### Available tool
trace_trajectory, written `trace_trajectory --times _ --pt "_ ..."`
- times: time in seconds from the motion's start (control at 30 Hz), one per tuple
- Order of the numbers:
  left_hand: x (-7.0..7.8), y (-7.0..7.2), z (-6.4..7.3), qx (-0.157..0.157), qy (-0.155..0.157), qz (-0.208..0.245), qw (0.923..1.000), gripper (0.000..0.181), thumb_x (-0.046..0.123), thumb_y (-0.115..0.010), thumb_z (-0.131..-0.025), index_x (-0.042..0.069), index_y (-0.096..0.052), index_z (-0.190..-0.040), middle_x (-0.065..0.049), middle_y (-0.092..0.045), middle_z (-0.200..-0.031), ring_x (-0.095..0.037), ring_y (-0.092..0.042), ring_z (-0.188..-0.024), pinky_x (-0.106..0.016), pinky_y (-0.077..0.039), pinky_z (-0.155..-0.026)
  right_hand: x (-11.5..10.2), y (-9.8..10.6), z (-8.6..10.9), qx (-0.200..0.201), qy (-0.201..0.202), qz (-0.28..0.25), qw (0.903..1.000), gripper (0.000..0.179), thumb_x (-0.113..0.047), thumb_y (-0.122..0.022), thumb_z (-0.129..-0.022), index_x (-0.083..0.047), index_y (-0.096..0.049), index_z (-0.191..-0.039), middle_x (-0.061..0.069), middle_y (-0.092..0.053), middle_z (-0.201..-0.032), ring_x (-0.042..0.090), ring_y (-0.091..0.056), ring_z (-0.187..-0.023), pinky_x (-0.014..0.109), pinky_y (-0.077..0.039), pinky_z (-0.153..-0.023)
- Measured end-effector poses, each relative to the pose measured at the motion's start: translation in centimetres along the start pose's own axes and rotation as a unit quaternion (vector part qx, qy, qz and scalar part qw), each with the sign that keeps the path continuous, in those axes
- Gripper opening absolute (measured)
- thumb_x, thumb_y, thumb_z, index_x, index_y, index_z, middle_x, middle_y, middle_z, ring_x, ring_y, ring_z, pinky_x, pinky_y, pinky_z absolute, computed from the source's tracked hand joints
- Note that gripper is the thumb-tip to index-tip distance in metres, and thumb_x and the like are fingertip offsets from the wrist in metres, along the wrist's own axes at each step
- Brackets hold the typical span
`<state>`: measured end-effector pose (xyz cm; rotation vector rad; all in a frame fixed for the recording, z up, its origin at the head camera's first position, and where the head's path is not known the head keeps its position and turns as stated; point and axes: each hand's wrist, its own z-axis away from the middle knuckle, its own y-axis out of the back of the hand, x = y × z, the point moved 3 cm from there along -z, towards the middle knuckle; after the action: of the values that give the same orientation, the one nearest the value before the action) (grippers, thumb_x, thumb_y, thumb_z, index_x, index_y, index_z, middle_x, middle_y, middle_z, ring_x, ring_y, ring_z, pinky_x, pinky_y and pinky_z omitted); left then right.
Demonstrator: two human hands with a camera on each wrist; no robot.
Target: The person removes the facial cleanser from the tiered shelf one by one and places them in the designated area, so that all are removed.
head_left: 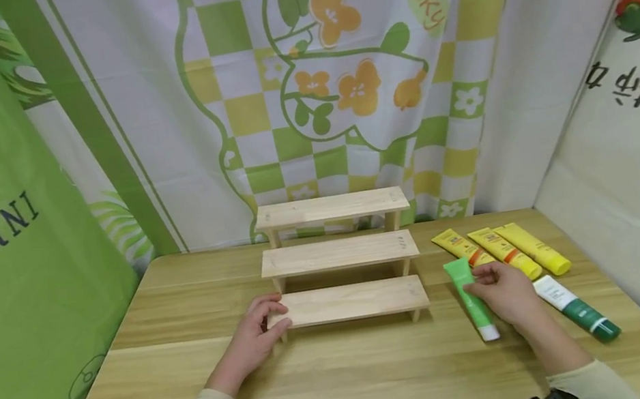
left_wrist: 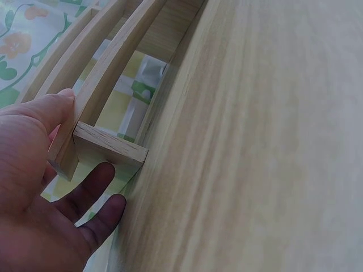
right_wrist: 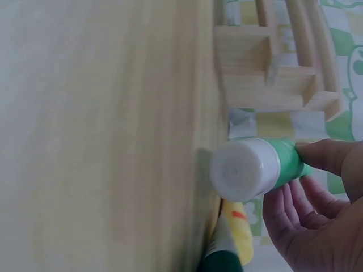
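A three-tier wooden display stand [head_left: 346,303] stands mid-table with its steps rising toward the back. My left hand [head_left: 255,333] grips the left end of its lowest step, thumb at the front edge; in the left wrist view two fingers [left_wrist: 93,184] extend beside the stand's leg. On the right, my right hand [head_left: 504,292] pinches a green squeeze tube [head_left: 468,298] with a white cap. The right wrist view shows the tube's cap [right_wrist: 241,170] facing the camera, with the thumb on one side and fingers curled on the other.
Several yellow tubes [head_left: 541,248] lie side by side at the back right. A white and dark-green tube [head_left: 578,309] lies to the right of my right wrist. Behind the wooden table [head_left: 348,388] hangs a patterned curtain [head_left: 239,115], with a green cloth [head_left: 26,271] along the left.
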<state>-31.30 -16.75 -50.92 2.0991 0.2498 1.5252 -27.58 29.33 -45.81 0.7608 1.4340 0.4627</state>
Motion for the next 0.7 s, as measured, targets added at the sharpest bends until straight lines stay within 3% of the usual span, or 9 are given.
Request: trace_trajectory --times 0.27,0.53,0.63,0.7 --pt "-0.1 -0.1 -0.2 -0.006 -0.003 0.011 0.9999 0.017 0.030 -0.068 -0.094 0.018 -0.064 -0.106 -0.005 -0.050 -0.139 -0.027 -0.045 -0.130 -0.049 -0.037 -0.104 1.3 0.0 -0.1 -0.029 -0.012 0.031 0.9990 0.049 -0.027 -0.073 -0.087 0.007 -0.061 -0.119 0.020 -0.066 -0.103 0.032 -0.061 -0.094 0.038 -0.048 -0.073" --pt "0.0 -0.2 -0.1 0.001 0.012 0.018 0.9998 0.014 0.023 -0.070 -0.093 0.016 -0.064 -0.104 -0.006 -0.050 -0.139 -0.027 -0.045 -0.130 -0.049 -0.037 -0.104 2.1 -0.2 -0.3 -0.073 -0.029 0.026 0.9966 0.051 -0.029 -0.074 -0.087 0.007 -0.059 -0.120 0.018 -0.065 -0.103 0.029 -0.061 -0.090 0.038 -0.048 -0.072" --pt "1.1 -0.1 0.1 0.006 0.014 0.017 0.9997 0.013 0.015 -0.069 -0.093 0.010 -0.064 -0.104 -0.012 -0.050 -0.139 -0.031 -0.045 -0.129 -0.051 -0.037 -0.104 2.2 -0.3 -0.4 -0.080 -0.030 0.026 0.9960 0.052 -0.029 -0.074 -0.087 0.007 -0.058 -0.121 0.018 -0.065 -0.102 0.028 -0.061 -0.090 0.038 -0.048 -0.071" --pt "1.2 0.0 0.1 0.004 0.017 0.016 0.9997 0.014 0.017 -0.069 -0.094 0.011 -0.064 -0.105 -0.012 -0.050 -0.139 -0.031 -0.045 -0.130 -0.050 -0.036 -0.105 2.1 -0.3 -0.4 -0.084 -0.030 0.026 0.9956 0.052 -0.029 -0.074 -0.087 0.007 -0.058 -0.121 0.017 -0.065 -0.102 0.028 -0.061 -0.090 0.037 -0.048 -0.071"
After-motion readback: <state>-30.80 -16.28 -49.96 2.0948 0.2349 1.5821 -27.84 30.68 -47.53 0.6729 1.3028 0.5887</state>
